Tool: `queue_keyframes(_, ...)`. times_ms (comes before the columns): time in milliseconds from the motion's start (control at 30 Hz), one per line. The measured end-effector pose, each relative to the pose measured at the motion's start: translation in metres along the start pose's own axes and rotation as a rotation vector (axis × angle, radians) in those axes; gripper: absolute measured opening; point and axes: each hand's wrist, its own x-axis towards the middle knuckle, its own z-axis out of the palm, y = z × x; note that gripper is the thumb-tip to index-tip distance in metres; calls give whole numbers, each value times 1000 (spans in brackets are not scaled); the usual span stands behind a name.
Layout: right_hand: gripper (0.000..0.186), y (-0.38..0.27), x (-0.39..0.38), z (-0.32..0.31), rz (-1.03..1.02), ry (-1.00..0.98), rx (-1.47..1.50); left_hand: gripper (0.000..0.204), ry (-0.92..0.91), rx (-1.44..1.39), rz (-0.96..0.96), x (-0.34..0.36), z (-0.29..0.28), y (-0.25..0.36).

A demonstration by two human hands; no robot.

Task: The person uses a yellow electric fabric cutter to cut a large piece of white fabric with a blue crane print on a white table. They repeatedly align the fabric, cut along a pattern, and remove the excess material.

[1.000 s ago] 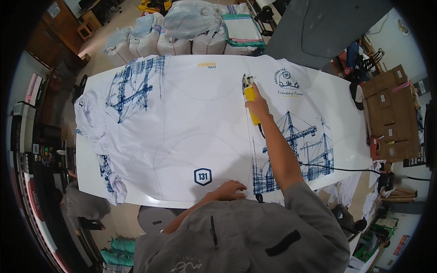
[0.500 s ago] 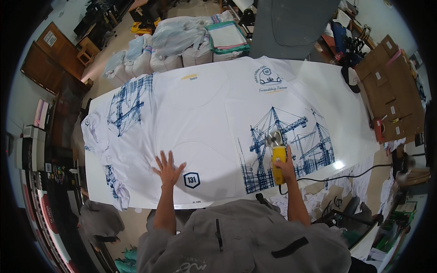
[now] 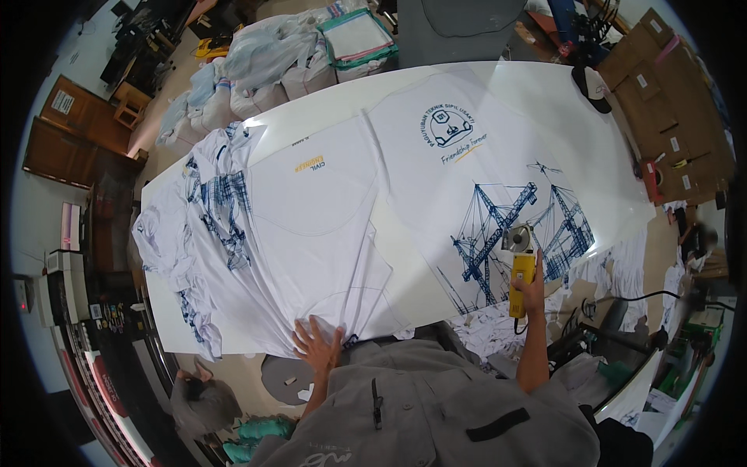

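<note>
My right hand [image 3: 532, 296] grips a yellow electric rotary cutter [image 3: 522, 269], its round metal blade pointing away from me over the blue crane print [image 3: 498, 210] on a white fabric panel [image 3: 412, 175]. Near the table's front edge, my left hand [image 3: 317, 348] presses down with fingers apart on another white fabric panel [image 3: 311, 198]. Folds in that cloth run toward my fingers. A strip of table shows between parts of the two panels. Crumpled printed white fabric [image 3: 175, 233] lies on the left.
The glossy white table [image 3: 615, 179] carries a cap [image 3: 593, 89] at its far right. Stuffed sacks [image 3: 257, 97] stand behind it, cardboard [image 3: 661, 101] to the right. Fabric scraps [image 3: 626, 265] and the cutter's black cord [image 3: 642, 296] are at right. Another person [image 3: 204, 401] is at lower left.
My left hand has moved toward me, bunching the left panel and pulling it apart from the right one. The cutter has shifted right; the right panel now lies turned.
</note>
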Motion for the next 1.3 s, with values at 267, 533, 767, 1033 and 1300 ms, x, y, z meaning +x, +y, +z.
queue_keyframes(267,118,-42,-61,138,36,-11,-37,72,375,44,559,251,-101,37)
queue_keyframes(533,103,-48,-106,253,-51,-79,-378,91,169,134,428,250,-107,16)
queue_keyframes(767,101,-54,-79,322,-32,-54,-740,99,200,86,408,234,-98,5)
queue_keyframes(1033,102,-70,-39,363,-59,11,-671,100,214,56,388,234,-94,4)
queue_keyframes(1300,100,-85,-22,398,32,85,-681,99,215,39,373,232,-95,4)
